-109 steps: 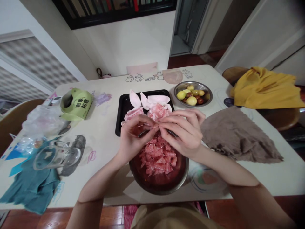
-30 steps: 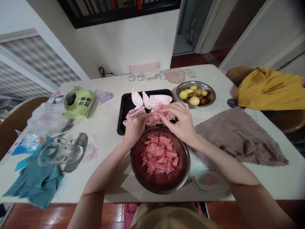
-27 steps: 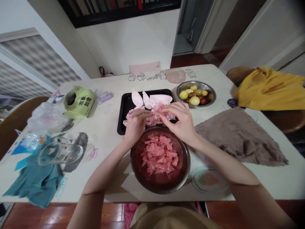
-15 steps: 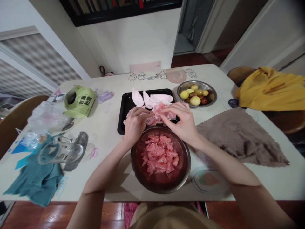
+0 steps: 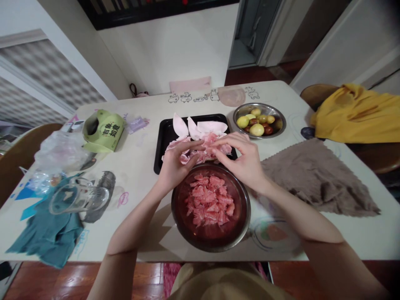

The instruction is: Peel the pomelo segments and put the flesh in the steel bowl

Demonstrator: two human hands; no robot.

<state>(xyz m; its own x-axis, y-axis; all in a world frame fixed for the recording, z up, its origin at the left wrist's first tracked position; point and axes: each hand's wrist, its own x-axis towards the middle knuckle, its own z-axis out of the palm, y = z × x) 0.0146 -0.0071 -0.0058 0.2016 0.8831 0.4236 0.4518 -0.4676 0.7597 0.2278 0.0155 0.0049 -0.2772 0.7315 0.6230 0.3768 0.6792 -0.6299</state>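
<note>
Both my hands meet above the black tray [image 5: 162,143], at a pink piece of pomelo [image 5: 210,139]. The fingertips of my left hand [image 5: 178,161] grip its left side, thumb below. From the other side my right hand [image 5: 242,157] pinches it between thumb and fingers. Pale pith and membrane scraps [image 5: 179,144] lie under the hands in the tray, partly hidden by them. Thick white peel wedges [image 5: 212,126] rest along its back. In front, close to my body, a steel bowl [image 5: 178,225] holds loose red pomelo flesh [image 5: 210,201].
Behind my right hand is a steel bowl [image 5: 283,125] of green and brown fruit. A brown cloth [image 5: 318,179] lies to the right. On the left are a glass pitcher [image 5: 78,198], teal cloth [image 5: 50,233], clear plastic bag [image 5: 61,152] and green paper bag [image 5: 108,132].
My left hand's fingers have straightened and its thumb has come into view below them. My right hand has shifted slightly, still at the pomelo piece. The bowls and tray stay in place.
</note>
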